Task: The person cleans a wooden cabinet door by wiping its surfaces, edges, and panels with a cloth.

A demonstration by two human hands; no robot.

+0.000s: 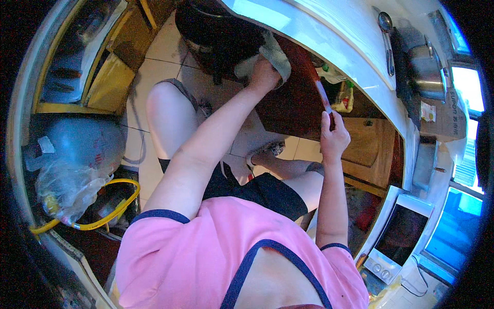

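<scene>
My left hand [265, 75] is closed around a pale grey-green cloth [277, 58]. The cloth lies near the inner face of a dark reddish-brown cabinet door [281, 100], beneath the counter; whether it touches the panel is hard to tell. With thumb and fingers, my right hand [335, 133] grips the top edge of that door near its corner. Part of this edge shines whitish. Behind the door, a plastic packet [343, 98] with a green top shows inside the cabinet. A large dark round container [216, 38] stands beyond my left hand, mostly in shadow.
A white countertop [339, 50] overhangs on the right, bearing a metal ladle [386, 34], a steel pot [426, 73], a cardboard box [444, 116] and a white microwave oven [401, 231]. At left stand a grey gas cylinder [85, 139], a clear plastic bag [67, 189] and a yellow hose [110, 224].
</scene>
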